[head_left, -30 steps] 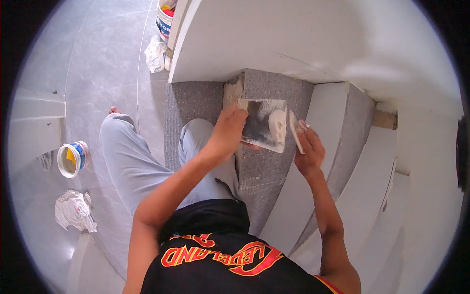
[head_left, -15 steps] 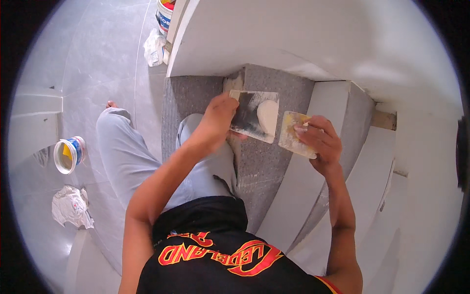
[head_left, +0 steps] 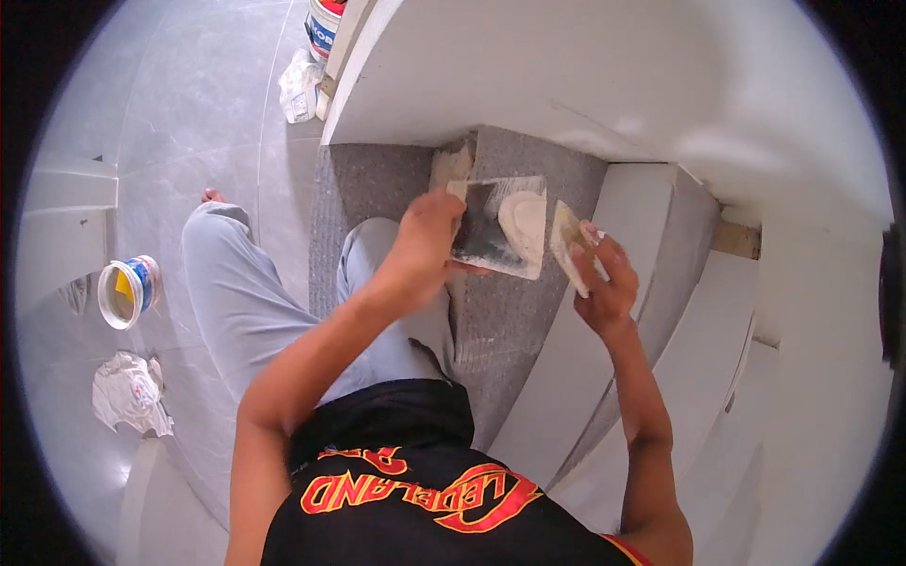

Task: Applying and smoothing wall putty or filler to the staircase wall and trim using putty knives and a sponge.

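The left hand (head_left: 431, 231) has its grip closed on the left edge of a dark, flat plate (head_left: 479, 224), which carries pale paste (head_left: 522, 223) above a speckled grey step (head_left: 510, 316). The right hand (head_left: 609, 278) pinches a thin, tilted scraper (head_left: 564, 243) just beside the plate.

Narrow gap: dark square plate (head_left: 486, 226) to thin yellowish square spreader (head_left: 568, 247) | Obstacle beyond: smooth white wall (head_left: 528, 75) | Open: above grey speckled stone step (head_left: 505, 321), near side of plate
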`<action>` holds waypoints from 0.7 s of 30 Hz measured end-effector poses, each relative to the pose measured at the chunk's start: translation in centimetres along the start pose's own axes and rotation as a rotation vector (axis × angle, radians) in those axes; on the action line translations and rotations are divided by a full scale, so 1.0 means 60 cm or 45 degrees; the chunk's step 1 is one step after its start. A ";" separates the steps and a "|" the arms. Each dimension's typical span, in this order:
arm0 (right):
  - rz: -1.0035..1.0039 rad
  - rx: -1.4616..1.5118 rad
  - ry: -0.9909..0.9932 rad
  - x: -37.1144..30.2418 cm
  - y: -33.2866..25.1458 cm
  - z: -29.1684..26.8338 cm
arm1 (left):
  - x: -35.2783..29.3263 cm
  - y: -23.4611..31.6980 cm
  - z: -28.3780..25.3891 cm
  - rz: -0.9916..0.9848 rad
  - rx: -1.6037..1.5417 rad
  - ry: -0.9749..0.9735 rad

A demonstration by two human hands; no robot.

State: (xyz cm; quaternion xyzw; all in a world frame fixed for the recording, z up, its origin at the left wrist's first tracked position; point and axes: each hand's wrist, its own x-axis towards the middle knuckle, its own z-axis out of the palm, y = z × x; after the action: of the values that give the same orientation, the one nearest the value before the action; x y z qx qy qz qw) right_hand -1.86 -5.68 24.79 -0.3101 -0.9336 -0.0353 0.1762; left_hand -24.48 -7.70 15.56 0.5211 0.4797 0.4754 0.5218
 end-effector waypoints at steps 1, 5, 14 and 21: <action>-0.002 0.010 -0.002 0.009 0.001 -0.002 | 0.004 0.011 -0.012 -0.049 -0.230 0.025; -0.024 0.093 0.034 0.056 -0.016 -0.027 | 0.027 0.027 -0.022 -0.670 -1.246 -0.084; -0.165 0.090 -0.156 0.079 -0.003 -0.040 | 0.046 0.037 -0.029 -0.715 -1.144 -0.153; 0.046 -0.281 -0.525 0.051 0.068 -0.042 | 0.060 -0.080 -0.107 0.303 0.377 0.060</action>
State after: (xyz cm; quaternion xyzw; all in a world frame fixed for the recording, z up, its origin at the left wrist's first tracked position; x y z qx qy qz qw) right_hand -0.98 -1.10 28.02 -0.3448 -0.9346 -0.0699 -0.0524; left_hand -30.59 -3.57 10.79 0.6341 0.4914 0.4700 0.3682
